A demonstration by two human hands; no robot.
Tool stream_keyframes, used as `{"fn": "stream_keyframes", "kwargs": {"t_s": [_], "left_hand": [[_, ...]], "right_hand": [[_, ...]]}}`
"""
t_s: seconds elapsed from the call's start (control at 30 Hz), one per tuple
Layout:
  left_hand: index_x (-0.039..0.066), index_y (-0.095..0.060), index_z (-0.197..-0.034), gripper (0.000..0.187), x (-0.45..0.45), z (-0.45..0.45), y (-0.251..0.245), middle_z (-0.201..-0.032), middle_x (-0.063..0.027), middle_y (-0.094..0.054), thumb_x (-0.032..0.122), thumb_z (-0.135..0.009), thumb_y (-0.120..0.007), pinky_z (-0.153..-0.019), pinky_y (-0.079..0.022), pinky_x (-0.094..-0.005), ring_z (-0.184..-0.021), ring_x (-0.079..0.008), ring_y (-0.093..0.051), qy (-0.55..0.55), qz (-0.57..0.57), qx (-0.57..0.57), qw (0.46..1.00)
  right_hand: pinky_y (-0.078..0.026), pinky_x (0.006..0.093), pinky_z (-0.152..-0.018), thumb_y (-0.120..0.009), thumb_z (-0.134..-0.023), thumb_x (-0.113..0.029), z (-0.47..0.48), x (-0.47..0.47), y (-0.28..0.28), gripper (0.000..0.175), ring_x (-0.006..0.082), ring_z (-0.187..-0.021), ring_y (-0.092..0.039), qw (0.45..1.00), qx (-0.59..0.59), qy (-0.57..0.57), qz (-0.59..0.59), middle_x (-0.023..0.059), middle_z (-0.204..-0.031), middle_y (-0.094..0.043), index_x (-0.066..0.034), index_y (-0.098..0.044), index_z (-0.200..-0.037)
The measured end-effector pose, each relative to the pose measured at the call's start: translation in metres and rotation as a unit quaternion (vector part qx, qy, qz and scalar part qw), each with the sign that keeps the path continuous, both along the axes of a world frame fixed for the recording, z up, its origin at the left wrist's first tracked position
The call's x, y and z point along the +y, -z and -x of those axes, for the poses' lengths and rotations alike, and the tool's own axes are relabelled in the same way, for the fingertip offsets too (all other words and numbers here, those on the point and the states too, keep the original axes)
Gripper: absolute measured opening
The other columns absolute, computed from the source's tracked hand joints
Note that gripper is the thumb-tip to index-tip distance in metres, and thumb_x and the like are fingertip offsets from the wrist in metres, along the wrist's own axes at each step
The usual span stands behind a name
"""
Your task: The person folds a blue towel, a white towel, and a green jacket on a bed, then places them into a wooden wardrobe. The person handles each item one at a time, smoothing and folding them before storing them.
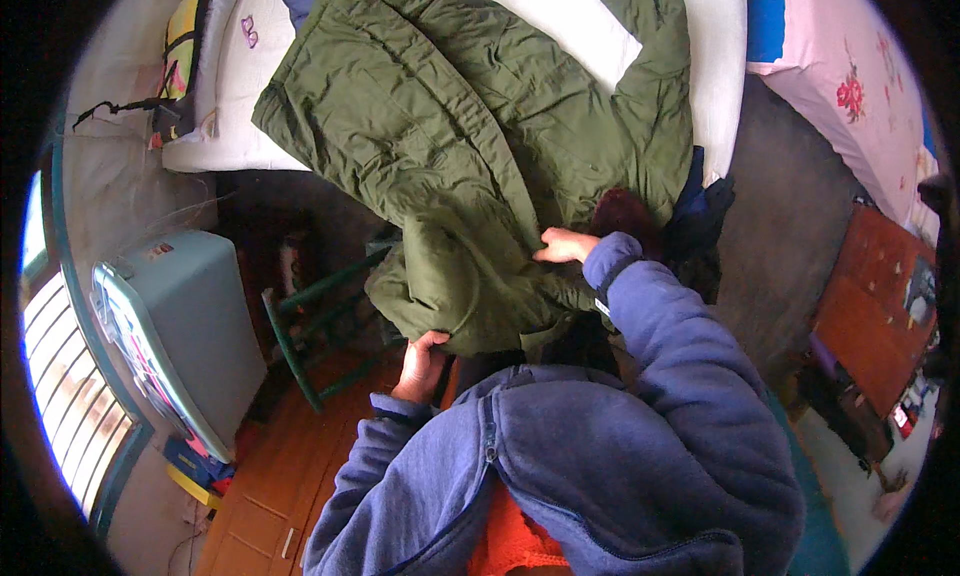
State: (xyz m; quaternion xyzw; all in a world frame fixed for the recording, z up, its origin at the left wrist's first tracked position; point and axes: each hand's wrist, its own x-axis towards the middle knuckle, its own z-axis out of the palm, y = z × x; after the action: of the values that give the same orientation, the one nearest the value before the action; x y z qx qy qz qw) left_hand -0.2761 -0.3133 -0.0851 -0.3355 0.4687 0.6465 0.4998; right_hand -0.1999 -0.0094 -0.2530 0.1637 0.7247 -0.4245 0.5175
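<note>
A large olive-green padded jacket lies spread over a white-covered bed, its near end hanging over the edge towards my body. One sleeve is bent out at the far right. My left hand grips the lower left edge of the hanging cloth, thumb on top. With its fingers closed on the fabric near the front placket, my right hand holds the jacket further right. Dark maroon cloth shows just beyond that hand. Folds hide some of my fingertips.
Purple-framed glasses lie on the bed. To the left stand a pale blue cabinet-like box, a green-framed chair and a brown wooden cabinet. Pink floral bedding and a reddish-brown wooden surface are at the right.
</note>
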Motion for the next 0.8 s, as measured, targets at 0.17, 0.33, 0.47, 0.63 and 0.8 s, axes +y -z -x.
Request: {"fn": "stream_keyframes", "kwargs": {"t_s": [0.17, 0.33, 0.47, 0.63, 0.8], "left_hand": [[0.003, -0.052, -0.112, 0.044, -0.003, -0.004, 0.012, -0.11, -0.008, -0.057, 0.002, -0.068, -0.055, -0.089, -0.043, -0.0387, -0.099, -0.0259, -0.054, 0.009, 0.052, 0.019, 0.998], [0.005, -0.054, -0.108, 0.04, -0.006, -0.009, 0.017, -0.104, -0.0071, -0.059, 0.0, -0.068, -0.057, -0.082, -0.045, -0.0357, -0.094, -0.0247, -0.055, -0.004, 0.119, 0.066, 0.991], [0.004, -0.056, -0.1, 0.033, 0.001, -0.015, 0.014, -0.096, -0.0067, -0.059, -0.003, -0.068, -0.058, -0.076, -0.046, -0.0355, -0.09, -0.0231, -0.055, 0.021, 0.214, 0.032, 0.976], [0.008, -0.057, -0.096, 0.029, 0.011, -0.026, 0.009, -0.092, -0.008, -0.058, -0.004, -0.069, -0.059, -0.066, -0.047, -0.0366, -0.084, -0.026, -0.055, 0.054, 0.213, 0.123, 0.968], [0.009, -0.052, -0.103, 0.035, 0.022, -0.028, 0.003, -0.099, -0.0122, -0.054, -0.002, -0.07, -0.059, -0.066, -0.047, -0.0357, -0.082, -0.0276, -0.054, -0.061, 0.153, 0.067, 0.984]], "right_hand": [[-0.044, 0.0486, -0.066, -0.055, -0.084, -0.035, -0.018, -0.01, -0.066, 0.038, 0.0424, -0.076, -0.057, 0.971, 0.237, -0.003, -0.019, 0.0222, -0.074, -0.059, 0.0021, -0.053, -0.074], [-0.045, 0.0458, -0.058, -0.054, -0.085, -0.041, -0.018, 0.031, -0.066, 0.04, 0.0416, -0.069, -0.057, 0.915, 0.261, 0.235, -0.198, 0.0206, -0.068, -0.058, -0.002, -0.055, -0.077], [-0.046, 0.0463, -0.06, -0.055, -0.084, -0.035, -0.039, 0.056, -0.03, 0.03, 0.0355, -0.072, -0.061, 0.918, 0.187, 0.176, -0.303, 0.0153, -0.074, -0.062, -0.0067, -0.055, -0.076], [-0.047, 0.0475, -0.066, -0.057, -0.08, -0.026, -0.044, 0.046, -0.011, 0.019, 0.0361, -0.08, -0.06, 0.918, 0.198, 0.181, -0.294, 0.016, -0.082, -0.063, -0.0074, -0.055, -0.085], [-0.048, 0.0449, -0.068, -0.059, -0.08, -0.029, -0.033, 0.044, -0.038, 0.021, 0.0334, -0.082, -0.061, 0.914, 0.245, 0.229, -0.229, 0.013, -0.083, -0.064, -0.0104, -0.057, -0.091]]}}
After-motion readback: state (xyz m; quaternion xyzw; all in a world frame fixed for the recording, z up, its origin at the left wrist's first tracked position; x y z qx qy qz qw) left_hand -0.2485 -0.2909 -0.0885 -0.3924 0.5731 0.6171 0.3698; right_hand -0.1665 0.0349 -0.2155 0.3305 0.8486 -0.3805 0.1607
